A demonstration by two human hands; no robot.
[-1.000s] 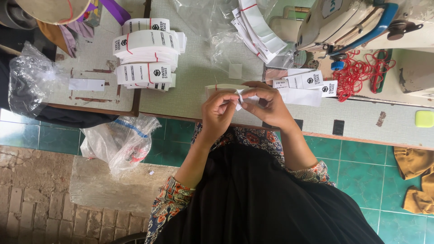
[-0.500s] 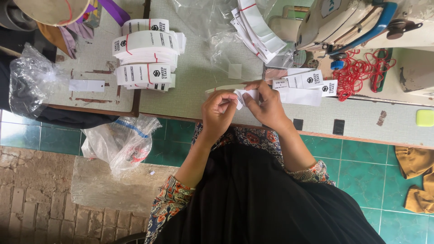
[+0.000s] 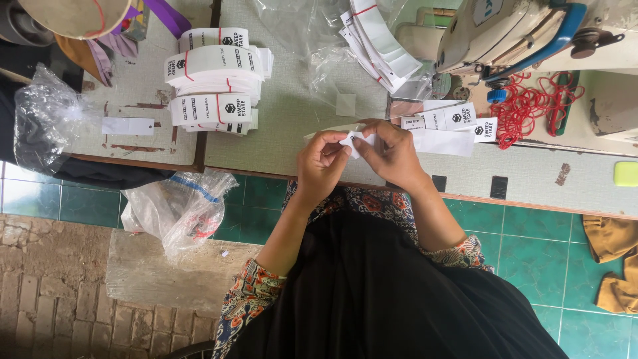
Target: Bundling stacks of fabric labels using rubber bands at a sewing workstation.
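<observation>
Both my hands meet over the near edge of a pale green table [image 3: 292,119]. My left hand [image 3: 321,163] and my right hand [image 3: 392,151] pinch one small white paper tag [image 3: 351,140] between the fingertips. Just beyond my right hand lie several loose white tags with black print [image 3: 458,119] and a plain white strip [image 3: 442,141]. Farther left stand banded stacks of white printed tags [image 3: 216,80], tied with red rubber bands.
A sewing machine [image 3: 525,33] stands at the back right with a pile of red rubber bands [image 3: 531,110] beside it. Clear plastic bags [image 3: 179,209] hang off the table's near edge. Another banded tag bundle [image 3: 379,40] lies in plastic at the back.
My hands have shifted slightly while working the small tag between the fingertips; the rest stays as it was.
</observation>
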